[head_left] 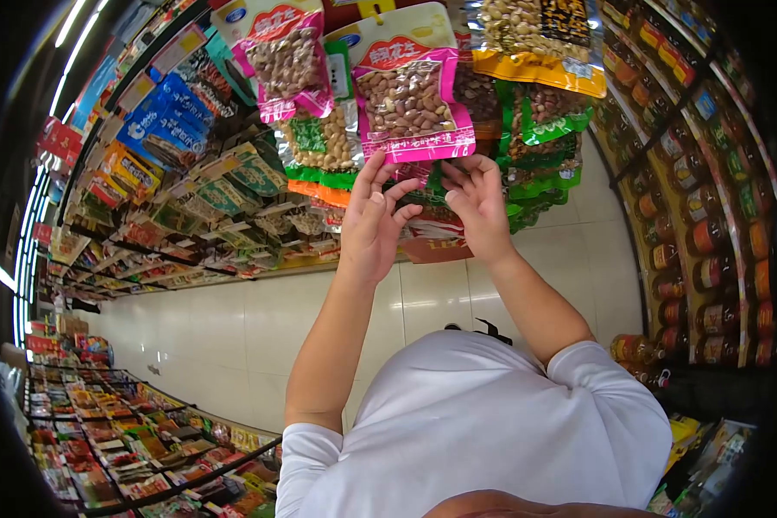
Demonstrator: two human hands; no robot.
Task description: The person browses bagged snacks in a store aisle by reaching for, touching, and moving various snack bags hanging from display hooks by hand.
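A pink-bordered bag of peanuts [408, 99] hangs at the front of a display, its clear window showing the nuts. My left hand [372, 216] is just below its lower left corner, fingers spread, one fingertip at the bag's edge. Under the lower right corner is my right hand [482, 207], fingers loosely curled and apart, the tips near or at the bottom edge; whether they touch it I cannot tell. A second pink peanut bag [287, 69] hangs to the left, and a yellow-edged nut bag [540, 39] to the right.
Green-edged nut bags [548, 129] hang lower on the display. Shelves of packaged snacks [168, 121] run along the left, with another rack [121, 432] at lower left. Bottles and jars [708, 233] line the right shelves. Pale tiled floor [268, 319] lies between them.
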